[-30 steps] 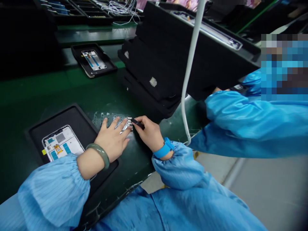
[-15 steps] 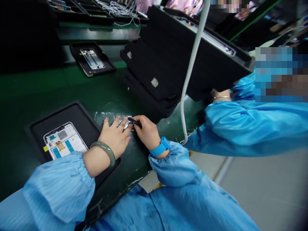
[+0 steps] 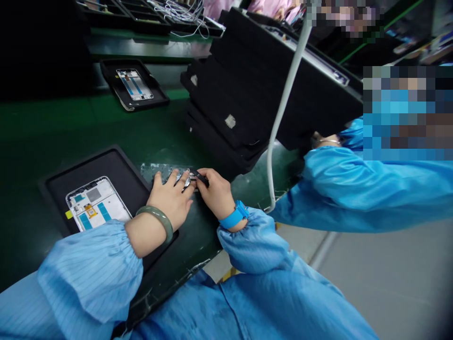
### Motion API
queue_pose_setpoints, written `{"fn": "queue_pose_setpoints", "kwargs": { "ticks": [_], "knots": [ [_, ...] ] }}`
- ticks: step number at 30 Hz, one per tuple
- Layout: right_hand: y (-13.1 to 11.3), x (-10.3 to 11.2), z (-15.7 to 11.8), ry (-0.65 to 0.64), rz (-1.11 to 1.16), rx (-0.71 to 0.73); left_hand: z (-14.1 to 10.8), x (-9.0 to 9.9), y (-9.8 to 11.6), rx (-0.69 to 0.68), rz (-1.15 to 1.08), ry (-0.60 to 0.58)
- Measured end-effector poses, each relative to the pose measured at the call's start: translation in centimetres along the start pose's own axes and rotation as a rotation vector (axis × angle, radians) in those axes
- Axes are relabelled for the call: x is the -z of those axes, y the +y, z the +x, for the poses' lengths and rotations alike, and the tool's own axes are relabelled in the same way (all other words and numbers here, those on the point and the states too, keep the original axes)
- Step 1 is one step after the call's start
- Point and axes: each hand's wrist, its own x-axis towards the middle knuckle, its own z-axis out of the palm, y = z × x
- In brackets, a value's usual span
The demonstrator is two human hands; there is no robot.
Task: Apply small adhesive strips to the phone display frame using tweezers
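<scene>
tweezers (image 3: 200, 177) pinched in right hand (image 3: 216, 193), left hand (image 3: 172, 198) flat on sticker sheet (image 3: 155, 171)

We note a black tray (image 3: 116, 165) on the green bench (image 3: 53, 127), holding a white phone frame (image 3: 97, 203). A second black tray (image 3: 132, 85) with another frame lies farther back. A stack of black trays (image 3: 226, 118) stands tilted near the middle. A white cable (image 3: 283, 104) hangs before it. A co-worker's blue sleeve (image 3: 354, 189) reaches in from the right.
</scene>
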Motion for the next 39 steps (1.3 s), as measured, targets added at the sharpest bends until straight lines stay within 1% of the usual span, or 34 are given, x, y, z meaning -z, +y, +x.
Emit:
{"fn": "queue_pose_setpoints", "kwargs": {
  "ticks": [5,7,9,14,18,26,31,33,36,39],
  "knots": [
    [-0.2,0.4,0.1,-0.023,0.068,-0.151,0.0,-0.3,-0.1,0.003,-0.007,0.018],
    [-0.1,0.5,0.1,0.002,0.1,-0.177,0.0,-0.3,-0.1,0.004,-0.008,0.022],
    [-0.1,0.5,0.1,0.043,0.088,-0.145,0.0,-0.3,0.0,0.004,-0.008,0.024],
    [0.1,0.3,0.3,0.1,0.053,0.056,0.0,-0.3,0.0,0.003,-0.009,0.024],
    [0.1,0.2,0.3,0.087,0.08,0.099,0.0,-0.4,-0.1,0.001,-0.018,0.019],
    [-0.5,0.0,-0.1,0.084,0.058,0.109,0.0,-0.3,0.0,0.004,-0.032,0.017],
    [-0.7,0.0,-0.1,0.032,0.054,0.112,0.1,-0.2,-0.1,0.003,-0.038,0.014],
    [-0.7,0.0,0.0,0.028,0.069,0.091,0.1,-0.3,0.0,0.005,-0.04,0.014],
    [-0.8,0.1,0.1,0.072,0.095,0.042,0.1,-0.3,0.0,0.01,-0.044,0.012],
    [-1.0,0.3,-0.1,0.152,0.129,0.036,0.1,-0.4,0.1,0.012,-0.048,0.011]
  ]
}}
